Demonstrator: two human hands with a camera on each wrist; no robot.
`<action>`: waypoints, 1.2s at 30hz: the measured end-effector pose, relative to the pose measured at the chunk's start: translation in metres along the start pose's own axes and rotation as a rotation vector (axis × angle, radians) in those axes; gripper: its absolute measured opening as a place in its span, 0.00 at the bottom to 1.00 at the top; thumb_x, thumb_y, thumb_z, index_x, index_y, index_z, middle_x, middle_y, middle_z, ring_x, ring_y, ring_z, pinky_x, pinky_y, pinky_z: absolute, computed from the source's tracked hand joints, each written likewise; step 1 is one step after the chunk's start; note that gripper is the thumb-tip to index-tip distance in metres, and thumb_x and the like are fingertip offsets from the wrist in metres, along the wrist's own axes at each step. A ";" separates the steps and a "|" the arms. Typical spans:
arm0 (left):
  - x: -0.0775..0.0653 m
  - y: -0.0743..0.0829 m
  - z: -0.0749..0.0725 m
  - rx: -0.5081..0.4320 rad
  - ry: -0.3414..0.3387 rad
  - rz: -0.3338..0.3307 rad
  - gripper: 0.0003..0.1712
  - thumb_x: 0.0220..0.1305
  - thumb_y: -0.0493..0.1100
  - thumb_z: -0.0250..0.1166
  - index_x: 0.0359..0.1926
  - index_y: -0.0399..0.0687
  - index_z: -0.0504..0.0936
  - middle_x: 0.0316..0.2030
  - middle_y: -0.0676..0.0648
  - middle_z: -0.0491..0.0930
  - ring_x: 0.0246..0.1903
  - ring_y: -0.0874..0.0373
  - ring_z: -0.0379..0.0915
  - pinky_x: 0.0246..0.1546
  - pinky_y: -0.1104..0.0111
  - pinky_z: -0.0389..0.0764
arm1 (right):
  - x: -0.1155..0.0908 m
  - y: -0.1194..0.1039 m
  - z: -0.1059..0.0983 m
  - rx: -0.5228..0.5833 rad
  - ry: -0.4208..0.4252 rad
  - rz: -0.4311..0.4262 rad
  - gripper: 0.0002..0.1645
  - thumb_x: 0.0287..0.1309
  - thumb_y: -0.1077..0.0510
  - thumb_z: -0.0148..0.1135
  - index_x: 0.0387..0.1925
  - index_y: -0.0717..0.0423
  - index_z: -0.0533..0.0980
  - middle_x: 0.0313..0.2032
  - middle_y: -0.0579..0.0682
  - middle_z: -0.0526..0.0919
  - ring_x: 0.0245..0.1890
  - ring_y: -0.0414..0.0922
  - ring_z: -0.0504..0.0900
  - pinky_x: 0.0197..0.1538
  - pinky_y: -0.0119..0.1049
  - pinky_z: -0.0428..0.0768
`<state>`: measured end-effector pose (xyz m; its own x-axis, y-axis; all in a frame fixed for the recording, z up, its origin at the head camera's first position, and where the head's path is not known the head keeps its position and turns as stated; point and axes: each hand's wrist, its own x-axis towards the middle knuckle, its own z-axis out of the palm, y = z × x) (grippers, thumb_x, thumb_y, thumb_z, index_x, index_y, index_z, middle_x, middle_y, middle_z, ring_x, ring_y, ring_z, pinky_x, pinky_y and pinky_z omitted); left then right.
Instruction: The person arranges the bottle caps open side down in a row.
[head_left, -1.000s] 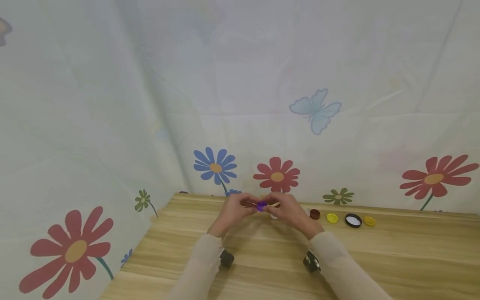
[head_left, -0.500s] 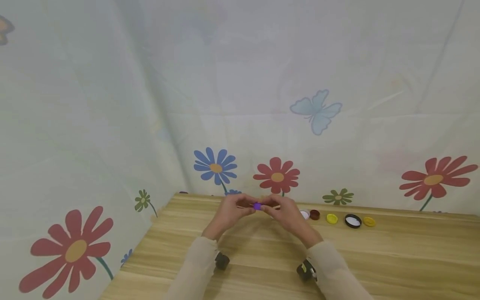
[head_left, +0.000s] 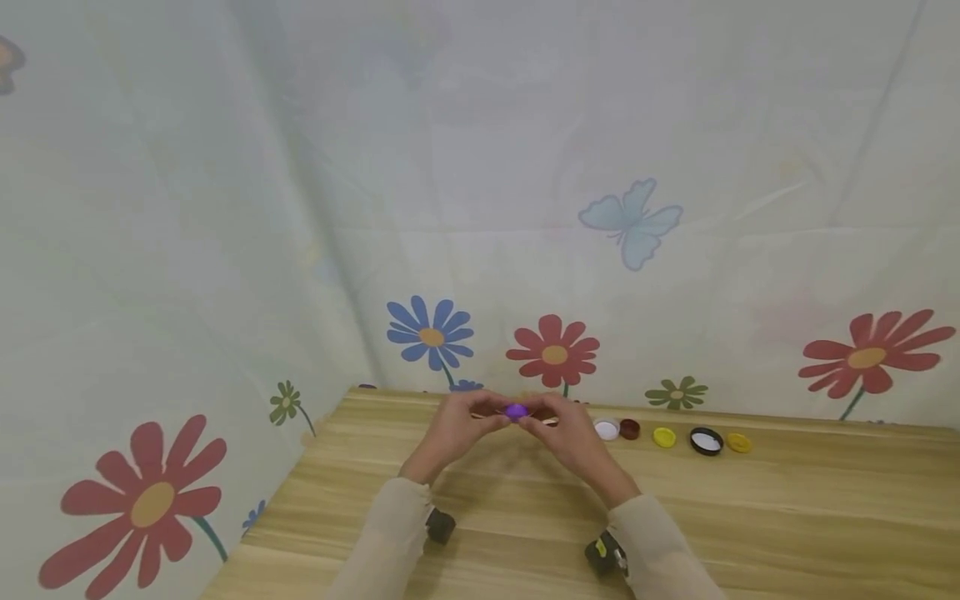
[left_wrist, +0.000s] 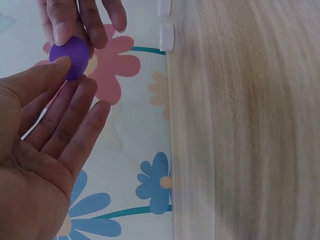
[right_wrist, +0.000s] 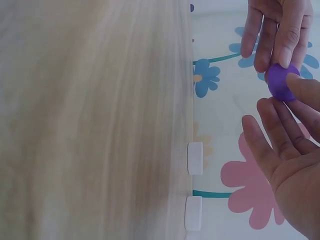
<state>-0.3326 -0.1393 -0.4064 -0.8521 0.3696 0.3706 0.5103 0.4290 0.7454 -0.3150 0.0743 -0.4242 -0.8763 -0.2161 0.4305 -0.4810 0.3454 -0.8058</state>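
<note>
A round purple cap (head_left: 516,412) is held up between both hands above the far part of the table. My left hand (head_left: 459,425) pinches one side of it, thumb on the face and fingertips behind. From the opposite side, my right hand (head_left: 567,425) pinches it the same way. The cap (left_wrist: 75,50) shows its smooth, domed-looking purple face in the left wrist view, as does the cap (right_wrist: 280,86) in the right wrist view. Both hands' outer fingers are loosely extended, and the thumbs cover small parts of the face.
Along the table's back edge, right of the hands, lie a white lid (head_left: 607,430), a brown cap (head_left: 629,429), a yellow cap (head_left: 663,437), a black-rimmed lid (head_left: 707,442) and an orange-yellow cap (head_left: 738,442). A flowered curtain (head_left: 480,208) hangs behind the wooden table (head_left: 787,500).
Both hands have shifted slightly left and toward the body with the purple cap, which has turned between the fingers. More of the white lid now shows beside the right hand.
</note>
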 end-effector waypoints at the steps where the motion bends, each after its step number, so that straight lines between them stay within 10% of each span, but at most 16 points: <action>1: -0.001 -0.001 -0.001 0.000 -0.001 0.006 0.11 0.68 0.37 0.75 0.50 0.43 0.91 0.45 0.48 0.90 0.44 0.54 0.87 0.46 0.66 0.86 | 0.000 0.000 0.000 0.003 -0.005 -0.009 0.12 0.67 0.63 0.72 0.51 0.58 0.86 0.45 0.48 0.90 0.47 0.48 0.87 0.53 0.46 0.86; 36: -0.005 -0.009 -0.005 0.049 -0.094 0.012 0.17 0.61 0.35 0.80 0.51 0.45 0.91 0.42 0.51 0.90 0.42 0.53 0.87 0.46 0.65 0.86 | -0.005 0.003 0.007 0.008 -0.094 0.062 0.12 0.67 0.66 0.71 0.50 0.59 0.84 0.45 0.51 0.88 0.45 0.49 0.87 0.49 0.41 0.86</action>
<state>-0.3338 -0.1495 -0.4122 -0.8321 0.4502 0.3240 0.5277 0.4625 0.7125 -0.3122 0.0698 -0.4318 -0.8978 -0.2792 0.3406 -0.4258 0.3531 -0.8331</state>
